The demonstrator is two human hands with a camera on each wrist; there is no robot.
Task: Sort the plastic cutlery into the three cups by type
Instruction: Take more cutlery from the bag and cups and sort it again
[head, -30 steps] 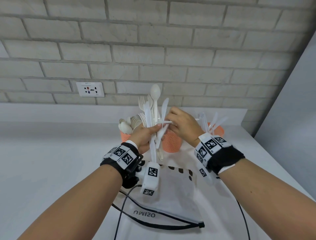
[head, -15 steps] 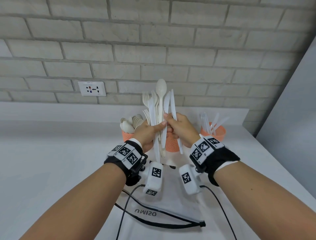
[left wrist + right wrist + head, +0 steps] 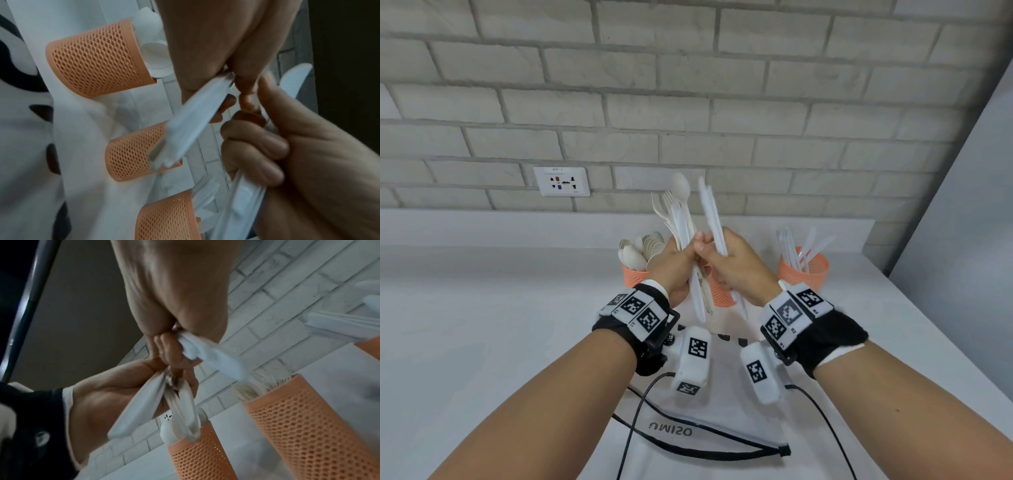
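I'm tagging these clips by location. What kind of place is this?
Probably a kitchen or pantry counter indoors: a white countertop runs along a painted brick wall with a wall socket, and mesh cups of plastic cutlery stand on it.

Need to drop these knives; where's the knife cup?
In the head view, the knife cup stands far right on the counter, right of the right hand, near the wall corner.

Grey brick wall [image 3: 688,102] with socket [image 3: 561,181] behind white counter [image 3: 482,308].
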